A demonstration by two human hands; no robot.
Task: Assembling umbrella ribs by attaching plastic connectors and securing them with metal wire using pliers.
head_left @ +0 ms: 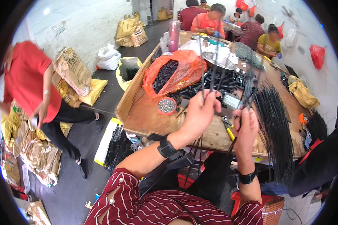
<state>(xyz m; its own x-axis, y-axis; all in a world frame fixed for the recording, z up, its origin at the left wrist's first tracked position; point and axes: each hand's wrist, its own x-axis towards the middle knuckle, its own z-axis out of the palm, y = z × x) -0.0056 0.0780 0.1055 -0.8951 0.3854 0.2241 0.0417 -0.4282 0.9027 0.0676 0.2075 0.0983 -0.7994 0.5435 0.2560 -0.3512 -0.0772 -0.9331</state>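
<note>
Above the near edge of the wooden table [142, 116], my left hand [199, 112] pinches a few thin black rods [213, 71] that point up and away. My right hand [247, 125], close beside it, is closed around more thin dark rods [248, 88]; their upper ends are blurred. A large bundle of black rods [275, 123] lies right of my right hand, overhanging the table's front edge. Between and below my hands rest pliers with yellow handles [228, 128]. A small pale box [232, 101] sits behind them, and loose black plastic parts [223, 80] are heaped beyond.
A red bowl of small metal pieces [166, 106] and an orange bag of black parts [191, 62] stand left on the table. A person in a red shirt [33, 78] walks at the left among sacks [73, 71]. Several people sit at the far end.
</note>
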